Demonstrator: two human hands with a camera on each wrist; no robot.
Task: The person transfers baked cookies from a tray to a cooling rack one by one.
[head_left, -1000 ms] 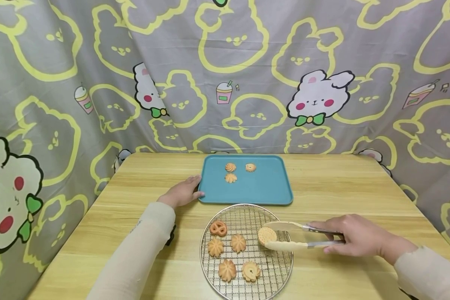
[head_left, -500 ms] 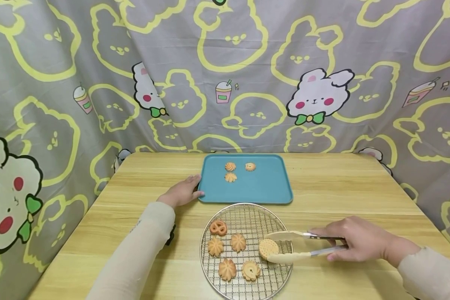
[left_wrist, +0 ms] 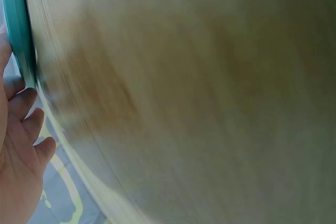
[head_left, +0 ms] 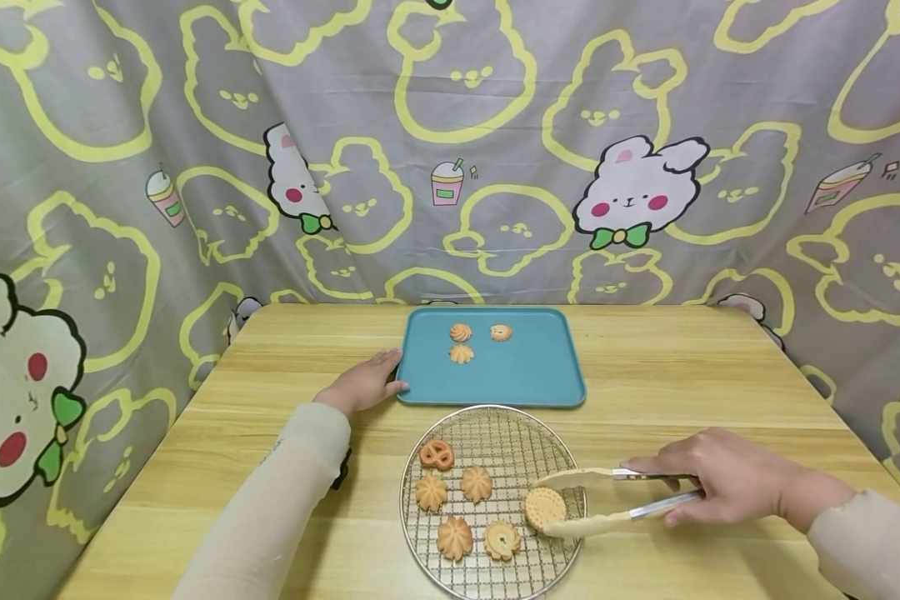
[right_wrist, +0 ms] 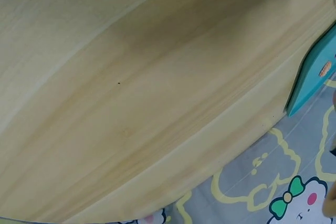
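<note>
The right hand point(head_left: 735, 475) grips silver-handled tongs point(head_left: 663, 506) with cream tips in the head view. Their tips stand around a round dotted biscuit point(head_left: 546, 509) at the right of a round wire rack point(head_left: 495, 412); the lower tip touches it, and a gap shows by the upper one. Several other biscuits, among them a pretzel shape point(head_left: 437, 455) and a ring shape point(head_left: 502, 540), lie on the rack. The left hand point(head_left: 360, 385) rests at the left edge of a blue tray point(head_left: 525, 367), thumb on the rim. In the left wrist view its relaxed fingers point(left_wrist: 32, 124) lie beside the tray edge point(left_wrist: 18, 24).
Three biscuits, one of them swirled point(head_left: 461, 332), lie in the upper left-centre of the tray. The tray stands behind the rack on a wooden table point(head_left: 682, 358). A grey patterned curtain point(head_left: 495, 250) hangs behind and at both sides.
The round dotted biscuit has shifted toward the right front of the rack, together with the tongs and right hand. The tongs' tips stand slightly farther apart. The left hand has stayed in place.
</note>
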